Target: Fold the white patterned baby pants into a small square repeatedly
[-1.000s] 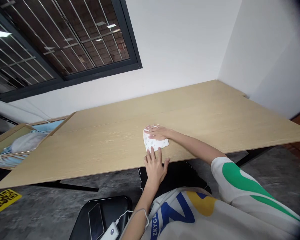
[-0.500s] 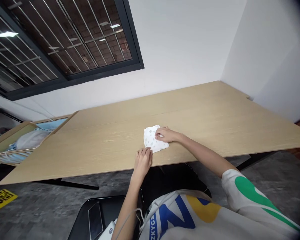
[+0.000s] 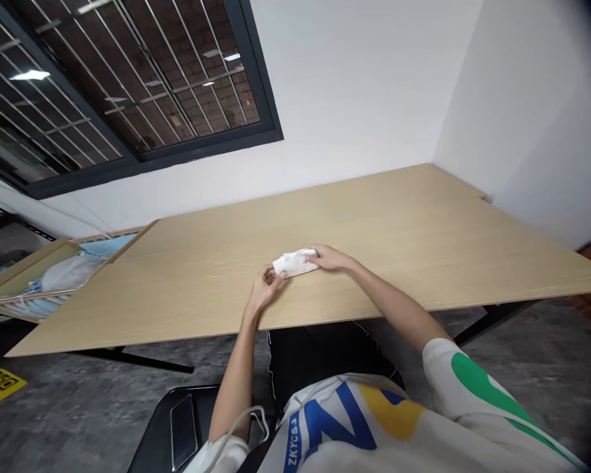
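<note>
A white cloth (image 3: pixel 295 263) with a small printed pattern is folded into a narrow strip, just over the wooden table (image 3: pixel 217 289) or resting on it; I cannot tell which. My left hand (image 3: pixel 264 286) grips its left end, thumb in front and fingers behind. At the opposite end my right hand (image 3: pixel 328 257) pinches the cloth between thumb and fingers. Parts of both ends are hidden by the fingers.
Beyond the table's left end stands a wooden crib (image 3: pixel 29 302) with pale blue and white bedding. A phone (image 3: pixel 184 430) lies on a black chair (image 3: pixel 152 420) below. A barred window (image 3: pixel 177 79) and white wall border the table's far side.
The cloth has gone from a flat, wider piece to a narrow folded strip. My left hand has moved up and left from the near edge onto its left end; the right now pinches its right end.
</note>
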Motion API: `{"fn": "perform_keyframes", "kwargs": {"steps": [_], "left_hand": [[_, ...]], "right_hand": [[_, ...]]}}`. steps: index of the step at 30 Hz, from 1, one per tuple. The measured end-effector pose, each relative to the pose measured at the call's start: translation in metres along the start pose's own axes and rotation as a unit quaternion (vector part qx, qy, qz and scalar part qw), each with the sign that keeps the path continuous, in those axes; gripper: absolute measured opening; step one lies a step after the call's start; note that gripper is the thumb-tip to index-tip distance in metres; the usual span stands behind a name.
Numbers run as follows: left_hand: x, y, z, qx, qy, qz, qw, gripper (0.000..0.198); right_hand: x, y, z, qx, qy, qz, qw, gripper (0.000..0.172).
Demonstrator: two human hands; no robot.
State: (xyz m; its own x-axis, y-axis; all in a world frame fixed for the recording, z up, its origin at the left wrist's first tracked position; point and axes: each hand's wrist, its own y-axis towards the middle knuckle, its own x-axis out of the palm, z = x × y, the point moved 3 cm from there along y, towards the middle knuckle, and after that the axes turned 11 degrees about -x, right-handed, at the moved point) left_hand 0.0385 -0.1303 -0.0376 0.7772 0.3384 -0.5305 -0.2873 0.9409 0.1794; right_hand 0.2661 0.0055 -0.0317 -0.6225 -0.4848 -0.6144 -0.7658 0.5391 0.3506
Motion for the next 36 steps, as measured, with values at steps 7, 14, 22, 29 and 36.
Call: {"fn": "perform_keyframes", "kwargs": {"steps": [7,14,22,29,36], "left_hand": [[0.015,0.023,-0.018,-0.062,0.032,0.051,0.996,0.051],[0.02,0.021,-0.008,-0.02,0.147,0.094,0.984,0.045],[0.05,0.025,0.011,0.092,0.192,-0.01,0.977,0.062],[0.063,0.021,-0.003,0.047,0.239,-0.024,0.97,0.077],[0.054,0.017,-0.011,-0.018,0.262,0.013,0.965,0.083]], "right_hand": [[0.017,0.013,0.019,0.063,-0.082,0.124,0.987,0.035],[0.019,0.016,0.012,0.07,-0.185,0.157,0.968,0.047],[0.049,0.017,-0.018,-0.154,-0.299,0.025,0.941,0.053],[0.055,0.017,0.004,-0.113,-0.283,-0.053,0.951,0.062],[0.036,0.01,0.015,-0.059,-0.238,-0.064,0.967,0.074]]}}
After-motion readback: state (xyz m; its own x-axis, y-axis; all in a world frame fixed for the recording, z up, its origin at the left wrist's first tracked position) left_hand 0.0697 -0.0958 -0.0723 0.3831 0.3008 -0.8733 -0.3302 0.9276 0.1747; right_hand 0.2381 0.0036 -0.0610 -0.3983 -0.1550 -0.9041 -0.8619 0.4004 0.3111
